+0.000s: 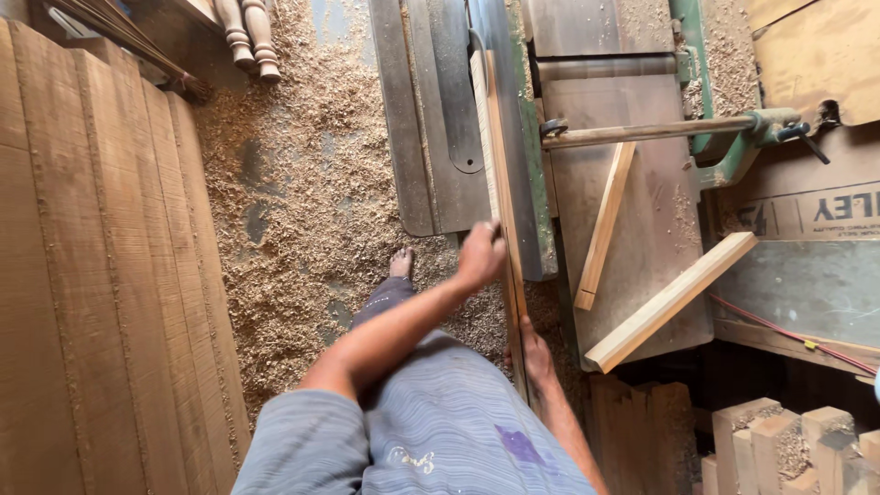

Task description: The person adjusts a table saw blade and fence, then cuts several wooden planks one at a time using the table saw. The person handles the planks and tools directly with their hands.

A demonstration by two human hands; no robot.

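I see left hand (480,257) fingers curled gripping the wood strip (500,183) on the jointer table (431,137); right hand (534,353) fingers wrapped near its end.

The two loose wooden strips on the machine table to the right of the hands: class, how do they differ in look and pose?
The thinner strip is slim and lies steeply, its top end under the metal bar. The thicker strip is broader, paler, lies more slantwise, and overhangs the machine table at its lower corner. Both are straight, pale, sawn wood that neither hand touches.
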